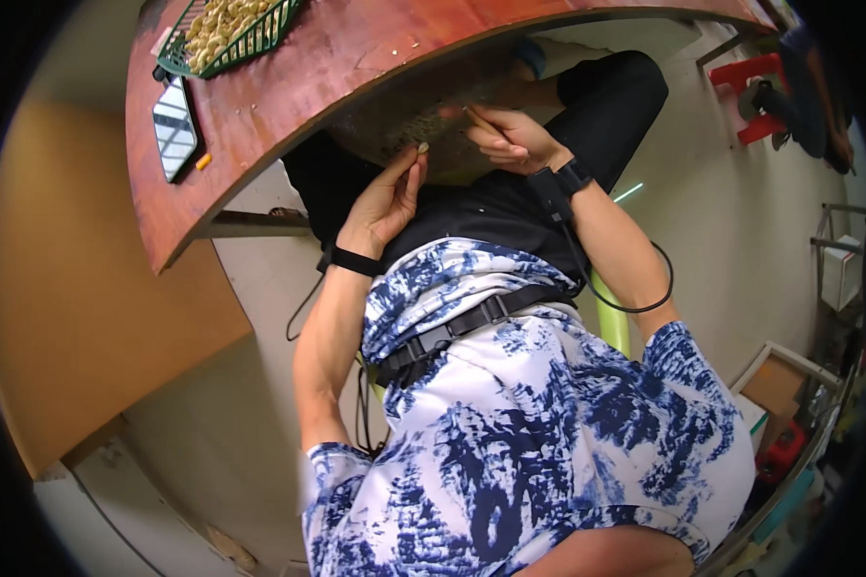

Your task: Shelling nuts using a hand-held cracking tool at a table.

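Note:
My left hand point(387, 200) pinches a small pale nut point(422, 148) between thumb and fingertips, over my lap just below the table edge. To the right of it, my right hand point(512, 141) is closed around a slim, brown-handled tool point(481, 121). The tool's tip points toward the upper left and is too small and blurred to make out. The two hands are apart. On the table at the far left, a green plastic basket point(277, 29) holds many similar pale, curved nuts.
The reddish-brown table point(337, 72) curves across in front of me, with a phone point(175, 130) and a small orange piece point(203, 162) on it. Pale scraps point(419, 125) lie beneath its edge. A red stool point(749, 96) stands at the far right; a cable point(666, 279) loops from my right wrist.

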Tool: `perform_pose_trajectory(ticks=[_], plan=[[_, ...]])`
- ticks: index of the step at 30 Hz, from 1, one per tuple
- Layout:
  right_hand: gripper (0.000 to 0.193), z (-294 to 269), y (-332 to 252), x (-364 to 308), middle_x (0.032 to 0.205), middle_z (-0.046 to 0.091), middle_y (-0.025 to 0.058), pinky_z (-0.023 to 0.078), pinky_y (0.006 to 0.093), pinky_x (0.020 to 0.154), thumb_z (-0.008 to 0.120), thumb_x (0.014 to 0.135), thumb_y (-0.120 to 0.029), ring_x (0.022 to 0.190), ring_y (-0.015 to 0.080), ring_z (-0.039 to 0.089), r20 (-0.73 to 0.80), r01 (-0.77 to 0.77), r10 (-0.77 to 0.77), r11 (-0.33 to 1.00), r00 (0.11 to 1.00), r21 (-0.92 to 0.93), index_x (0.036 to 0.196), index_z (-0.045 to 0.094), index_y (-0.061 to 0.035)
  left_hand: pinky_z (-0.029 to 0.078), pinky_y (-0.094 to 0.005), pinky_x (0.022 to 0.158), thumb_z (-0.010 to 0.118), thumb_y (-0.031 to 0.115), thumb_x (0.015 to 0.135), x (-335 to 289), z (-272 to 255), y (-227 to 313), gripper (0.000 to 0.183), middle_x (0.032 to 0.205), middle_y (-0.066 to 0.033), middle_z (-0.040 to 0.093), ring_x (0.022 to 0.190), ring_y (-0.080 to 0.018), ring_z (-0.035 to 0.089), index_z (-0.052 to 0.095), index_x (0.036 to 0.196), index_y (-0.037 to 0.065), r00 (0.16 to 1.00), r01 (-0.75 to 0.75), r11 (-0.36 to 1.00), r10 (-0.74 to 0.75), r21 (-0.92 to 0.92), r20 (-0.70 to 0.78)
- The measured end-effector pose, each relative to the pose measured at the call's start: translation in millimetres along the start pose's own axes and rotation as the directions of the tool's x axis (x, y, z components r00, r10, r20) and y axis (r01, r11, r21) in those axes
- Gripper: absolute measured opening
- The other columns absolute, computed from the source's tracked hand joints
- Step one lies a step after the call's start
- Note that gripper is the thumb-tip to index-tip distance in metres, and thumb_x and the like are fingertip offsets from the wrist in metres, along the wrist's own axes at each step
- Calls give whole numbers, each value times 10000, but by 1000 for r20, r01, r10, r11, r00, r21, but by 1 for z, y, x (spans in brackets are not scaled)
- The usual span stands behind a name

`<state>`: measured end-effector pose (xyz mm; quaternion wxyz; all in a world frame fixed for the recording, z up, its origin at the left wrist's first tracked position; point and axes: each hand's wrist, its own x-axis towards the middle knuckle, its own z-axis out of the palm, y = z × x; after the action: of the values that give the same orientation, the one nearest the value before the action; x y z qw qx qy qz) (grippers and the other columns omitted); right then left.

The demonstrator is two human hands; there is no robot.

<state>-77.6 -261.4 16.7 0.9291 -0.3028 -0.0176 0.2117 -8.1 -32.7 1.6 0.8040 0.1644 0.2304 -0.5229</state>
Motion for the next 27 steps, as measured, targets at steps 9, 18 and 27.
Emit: perform_pose_trajectory(ticks=[9,18,27], plan=[[407,-4,0,1,549,400,-11,263,133,293,197,1014,-270,321,20,321,67,-83,76,992,995,95,1219,414,6,584,-198,668,562,90,893,-2,5,2,185,1041,-142,610,927,-206,634,564,1035,-28,980,82,994,-94,73,175],[373,-6,6,-1,582,412,-10,272,131,312,219,1014,-256,351,18,331,14,47,-49,990,999,132,1149,452,2,585,-194,657,536,67,902,-4,7,1,186,1099,-166,585,945,-213,633,552,1062,-27,992,77,997,-76,-12,97],[374,-4,0,2,585,403,-14,267,132,315,222,1013,-256,352,16,321,38,126,-133,982,990,140,1164,455,-5,573,-177,677,526,86,912,-11,6,4,219,1064,-104,585,942,-159,609,540,1121,21,931,132,991,-121,-10,344]])
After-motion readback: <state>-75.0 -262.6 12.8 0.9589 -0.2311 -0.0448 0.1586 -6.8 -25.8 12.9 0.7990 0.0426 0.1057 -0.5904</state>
